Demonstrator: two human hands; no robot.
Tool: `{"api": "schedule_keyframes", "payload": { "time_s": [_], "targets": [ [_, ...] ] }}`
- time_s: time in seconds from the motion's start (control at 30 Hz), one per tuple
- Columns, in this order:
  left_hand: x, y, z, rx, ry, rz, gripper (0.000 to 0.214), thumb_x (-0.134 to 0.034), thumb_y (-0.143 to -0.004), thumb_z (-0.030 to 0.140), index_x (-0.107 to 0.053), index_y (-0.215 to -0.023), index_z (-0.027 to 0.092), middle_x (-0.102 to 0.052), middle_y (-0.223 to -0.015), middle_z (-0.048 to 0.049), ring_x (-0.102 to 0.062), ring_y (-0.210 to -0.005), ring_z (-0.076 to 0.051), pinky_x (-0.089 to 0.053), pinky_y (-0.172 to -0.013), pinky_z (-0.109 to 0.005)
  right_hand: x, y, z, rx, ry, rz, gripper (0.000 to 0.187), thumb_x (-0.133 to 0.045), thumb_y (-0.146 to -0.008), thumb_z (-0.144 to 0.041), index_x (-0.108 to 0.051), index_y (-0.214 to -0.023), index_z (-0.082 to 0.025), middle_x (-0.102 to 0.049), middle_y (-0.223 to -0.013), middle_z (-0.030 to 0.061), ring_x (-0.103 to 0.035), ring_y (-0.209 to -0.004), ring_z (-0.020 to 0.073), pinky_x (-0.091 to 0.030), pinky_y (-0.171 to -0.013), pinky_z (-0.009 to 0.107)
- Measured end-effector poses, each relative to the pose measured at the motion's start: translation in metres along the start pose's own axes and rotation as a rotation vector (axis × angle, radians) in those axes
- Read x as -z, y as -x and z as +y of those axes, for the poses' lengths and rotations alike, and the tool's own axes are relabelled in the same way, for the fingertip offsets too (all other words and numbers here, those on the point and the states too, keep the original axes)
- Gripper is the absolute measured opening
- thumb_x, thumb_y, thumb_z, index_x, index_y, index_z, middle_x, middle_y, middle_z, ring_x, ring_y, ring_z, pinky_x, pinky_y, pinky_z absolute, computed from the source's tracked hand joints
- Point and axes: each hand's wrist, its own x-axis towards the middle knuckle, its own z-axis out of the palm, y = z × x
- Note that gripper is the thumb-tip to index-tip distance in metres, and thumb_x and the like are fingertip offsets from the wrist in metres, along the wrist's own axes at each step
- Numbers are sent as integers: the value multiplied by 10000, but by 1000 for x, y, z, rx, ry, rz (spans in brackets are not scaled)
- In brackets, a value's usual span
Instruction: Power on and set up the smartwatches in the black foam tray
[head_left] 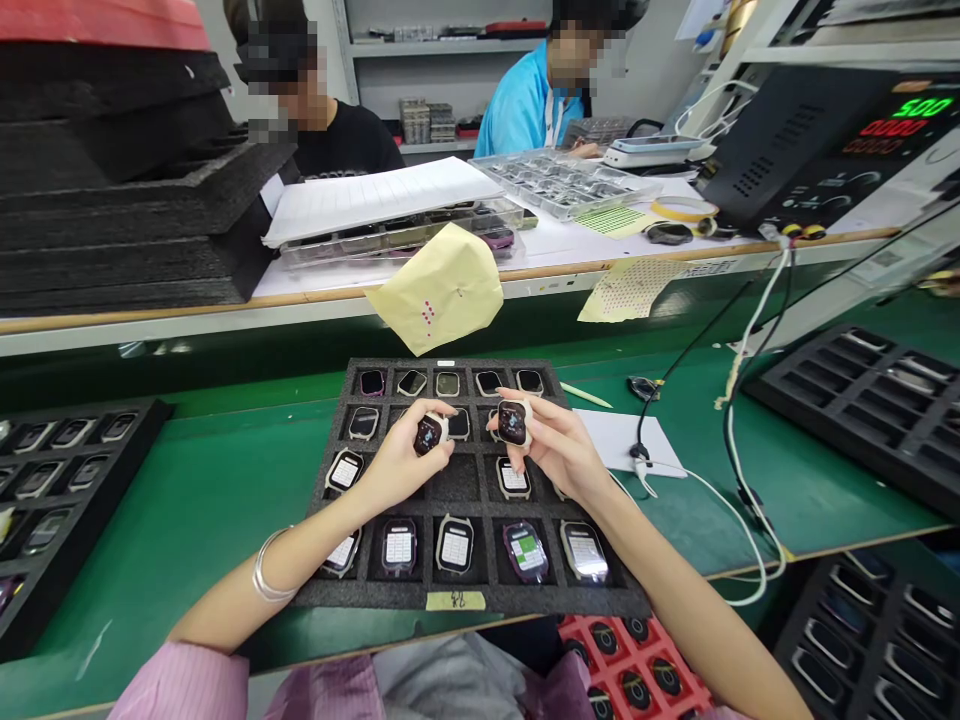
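Observation:
My left hand (417,446) is closed around a smartwatch (430,433) without a strap, its dark screen lit with a small pattern. In my right hand (556,438) a second smartwatch (513,423) is gripped by its edges, its dark face also lit. Both are held just above a black foam tray (480,594) with square compartments. Several watch cases lie in the tray; those in the nearer rows, such as one smartwatch (454,545), show white list screens. My hands and forearms hide some compartments.
Another foam tray (75,540) of watches stands left, and one more (862,420) right. A white cable (724,485) and white card (630,441) lie beside the middle tray. A power supply (817,150) stands on the shelf. Two people sit beyond; a red tray (637,660) is below.

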Motion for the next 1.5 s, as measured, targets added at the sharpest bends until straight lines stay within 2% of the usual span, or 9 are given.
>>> {"api": "schedule_keyframes", "payload": {
  "time_s": [0.17,0.27,0.33,0.47,0.63,0.93,1.23,1.4,1.5],
  "targets": [
    [-1,0,-3,52,-18,-23,283,-560,-786,141,-534,-1065,181,-477,-652,63,-475,-508,-84,-397,-521,-212,-2,0,-1,-55,19,-2,449,-657,-865,-300,-559,-1277,-150,-712,-986,119,-631,-533,157,-520,-532,321],
    [-3,0,-5,100,114,-64,472,-625,-793,231,-445,-1227,193,-529,-700,50,-503,-483,-85,-422,-464,-211,-5,-1,-1,-109,6,-18,484,-635,-879,-306,-500,-1320,-157,-710,-1023,136,-674,-610,189,-534,-590,341],
    [-5,-2,-5,134,256,-75,577,-677,-752,252,-415,-1261,185,-577,-792,11,-583,-557,-113,-485,-499,-235,-6,-2,0,-141,-9,-34,457,-629,-883,-312,-501,-1294,-159,-696,-1068,149,-691,-665,205,-539,-614,343],
    [-7,-5,-1,248,481,-62,477,-653,-716,215,-498,-1162,150,-636,-932,-60,-681,-756,-194,-563,-634,-311,-4,-3,2,-158,-27,-32,344,-602,-895,-300,-535,-1205,-166,-683,-1081,139,-694,-644,193,-535,-565,304],
    [-5,-5,1,301,545,-69,415,-575,-709,154,-534,-1121,146,-683,-950,-71,-700,-804,-208,-578,-692,-334,-2,-3,2,-136,24,20,323,-596,-869,-247,-535,-1175,-166,-701,-1039,133,-702,-589,198,-543,-516,298],
    [-6,-3,0,245,474,-99,380,-567,-717,163,-543,-1096,170,-674,-983,-60,-699,-855,-221,-585,-709,-345,-2,0,0,-109,63,3,399,-611,-811,-188,-519,-1198,-172,-705,-1081,151,-717,-596,218,-542,-466,277],
    [-7,-3,-2,208,432,-138,356,-593,-744,200,-521,-1092,181,-650,-981,-57,-682,-822,-194,-578,-712,-342,-2,3,0,-92,111,-7,421,-653,-848,-247,-519,-1242,-183,-690,-1123,162,-718,-637,217,-552,-486,279],
    [-7,-4,-7,138,266,-94,325,-646,-761,207,-491,-1046,185,-573,-789,17,-609,-648,-120,-467,-521,-203,-6,4,-3,-92,52,-61,490,-644,-878,-267,-489,-1341,-229,-637,-1225,144,-714,-860,251,-589,-662,340],
    [-5,-3,-8,128,158,-81,260,-624,-768,192,-508,-1001,182,-514,-733,45,-531,-535,-83,-407,-479,-197,-7,3,-2,-55,56,-77,391,-667,-865,-255,-587,-1247,-226,-668,-1143,114,-719,-773,227,-586,-634,332]
  ]
}}
